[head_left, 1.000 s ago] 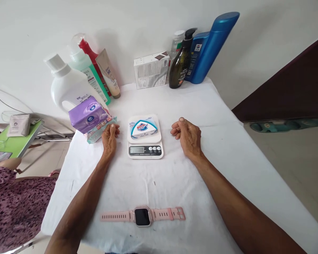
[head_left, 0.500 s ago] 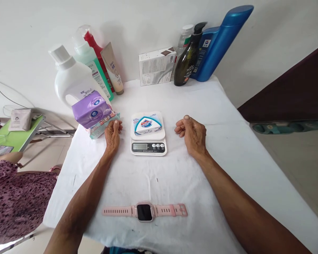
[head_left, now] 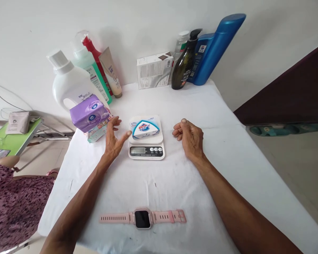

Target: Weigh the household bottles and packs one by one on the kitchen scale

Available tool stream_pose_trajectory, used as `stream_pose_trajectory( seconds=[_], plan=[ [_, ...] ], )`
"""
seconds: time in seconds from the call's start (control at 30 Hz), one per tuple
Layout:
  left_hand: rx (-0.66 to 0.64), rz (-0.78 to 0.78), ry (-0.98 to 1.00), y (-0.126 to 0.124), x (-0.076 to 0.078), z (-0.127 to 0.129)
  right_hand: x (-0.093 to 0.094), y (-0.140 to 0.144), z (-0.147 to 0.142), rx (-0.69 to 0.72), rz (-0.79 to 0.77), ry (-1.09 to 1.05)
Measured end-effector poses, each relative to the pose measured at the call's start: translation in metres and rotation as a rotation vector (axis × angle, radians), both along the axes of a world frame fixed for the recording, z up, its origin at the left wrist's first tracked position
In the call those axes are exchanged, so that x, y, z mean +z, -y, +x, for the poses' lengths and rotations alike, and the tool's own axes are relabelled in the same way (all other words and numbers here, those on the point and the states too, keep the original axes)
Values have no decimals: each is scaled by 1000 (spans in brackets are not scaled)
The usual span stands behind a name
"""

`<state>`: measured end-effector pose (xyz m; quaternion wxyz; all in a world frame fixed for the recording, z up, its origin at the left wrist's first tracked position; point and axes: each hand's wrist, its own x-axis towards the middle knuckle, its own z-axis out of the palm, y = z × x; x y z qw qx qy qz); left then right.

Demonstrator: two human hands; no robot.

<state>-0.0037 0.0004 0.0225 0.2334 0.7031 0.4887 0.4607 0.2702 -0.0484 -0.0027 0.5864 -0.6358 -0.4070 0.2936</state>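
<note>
The left hand (head_left: 113, 138) is hovering just left of the kitchen scale (head_left: 146, 143), fingers spread open, thumb pointing toward the soap box (head_left: 145, 128); it is gripping nothing. The soap box is lying flat on the scale's platform, near the middle of the white-covered table (head_left: 228, 148). The right hand (head_left: 190, 135) is resting on the cloth to the right of the scale, fingers loosely curled inward, holding nothing and standing apart from the scale.

A purple tissue pack (head_left: 88, 113) is sitting just left of the left hand, on top of a second flat packet. Bottles, a tube and a white carton (head_left: 154, 70) are standing along the wall. A pink wristwatch (head_left: 143, 217) is lying flat near the table's front edge.
</note>
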Motion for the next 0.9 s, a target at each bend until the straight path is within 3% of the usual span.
stream_pose_trajectory(
  seconds=[0.1,0.27,0.37,0.47,0.53,0.63,0.77,0.9],
  plan=[
    [-149,57,-239,1,17,9,0,0,1,9,-8,-10],
    [-237,8,-522,-12,33,22,2,0,2,22,-12,-32],
    [-262,35,-578,-20,37,22,5,0,3,35,-8,-47],
    [-235,50,-499,-39,45,22,8,-1,3,47,7,-69],
    [-184,37,-401,-65,54,27,11,-1,4,48,11,-83],
    [-48,22,-285,-122,76,51,12,-1,4,40,3,-90],
    [43,113,-196,-205,104,106,9,-1,4,46,5,-87],
    [27,113,-170,-258,116,165,6,-1,4,52,-9,-108]
  ],
)
